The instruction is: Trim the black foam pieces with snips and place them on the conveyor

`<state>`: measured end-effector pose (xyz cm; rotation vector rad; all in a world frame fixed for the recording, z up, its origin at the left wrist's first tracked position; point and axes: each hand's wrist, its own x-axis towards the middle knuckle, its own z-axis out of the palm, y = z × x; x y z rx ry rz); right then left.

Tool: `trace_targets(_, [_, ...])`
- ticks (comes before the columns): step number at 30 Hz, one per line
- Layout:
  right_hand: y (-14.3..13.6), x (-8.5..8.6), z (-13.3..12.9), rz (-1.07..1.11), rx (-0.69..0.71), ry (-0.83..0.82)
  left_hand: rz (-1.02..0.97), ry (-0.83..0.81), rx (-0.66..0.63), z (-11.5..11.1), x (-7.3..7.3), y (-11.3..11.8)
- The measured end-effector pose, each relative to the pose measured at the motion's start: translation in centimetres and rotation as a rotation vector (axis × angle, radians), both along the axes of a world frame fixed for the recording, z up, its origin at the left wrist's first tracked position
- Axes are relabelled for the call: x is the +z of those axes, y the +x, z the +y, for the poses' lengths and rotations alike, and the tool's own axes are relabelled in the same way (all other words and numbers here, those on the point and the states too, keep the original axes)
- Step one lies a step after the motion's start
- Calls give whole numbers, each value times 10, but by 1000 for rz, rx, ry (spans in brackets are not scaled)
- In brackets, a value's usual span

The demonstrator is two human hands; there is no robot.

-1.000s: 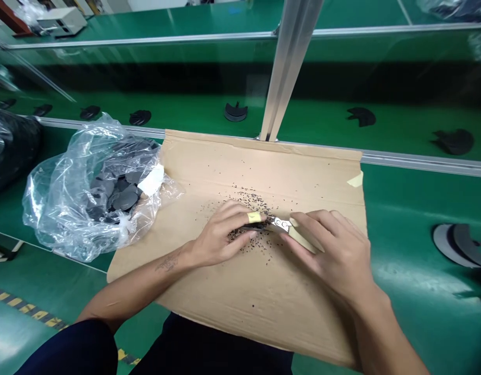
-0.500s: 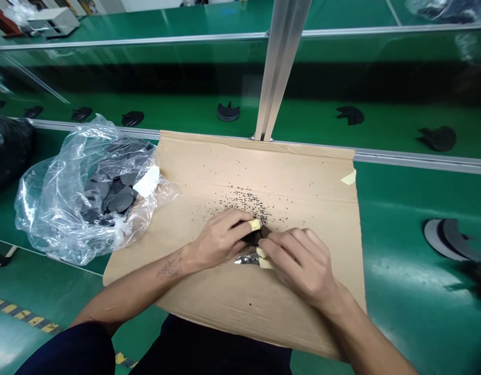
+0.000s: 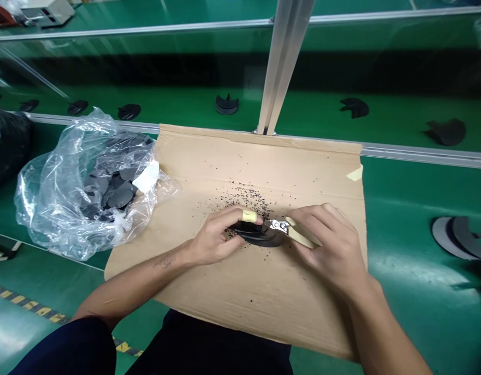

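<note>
My left hand (image 3: 220, 237) pinches a black curved plastic part (image 3: 262, 237) over the cardboard sheet (image 3: 225, 307). Yellow tape wraps one of its fingers. In my right hand (image 3: 332, 242) are small cutting pliers (image 3: 279, 225) with pale yellow handles, the fingers closed round them. The metal jaws point left and reach the upper edge of the black part, close to my taped finger. Many tiny black bits (image 3: 248, 198) lie scattered on the cardboard just behind the part. Whether the jaws touch the part is too small to tell.
On the left, a clear plastic bag (image 3: 64, 187) holds several black pieces (image 3: 121, 195). Similar black parts (image 3: 227, 104) stand along the green shelf behind a metal post (image 3: 285, 67). Another curved part (image 3: 459, 237) lies at the right. A black bag (image 3: 8, 143) sits at the far left.
The pliers, earlier low beside the part, are now raised with their jaws at its upper edge. My right hand has shifted right, and the black part shows more fully.
</note>
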<state>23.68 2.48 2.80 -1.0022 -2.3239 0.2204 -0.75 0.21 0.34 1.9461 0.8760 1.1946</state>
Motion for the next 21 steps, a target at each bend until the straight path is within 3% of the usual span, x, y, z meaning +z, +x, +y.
trace_targets(21, [-4, 3, -5, -22, 13, 81, -33, 28, 4, -1, 1, -1])
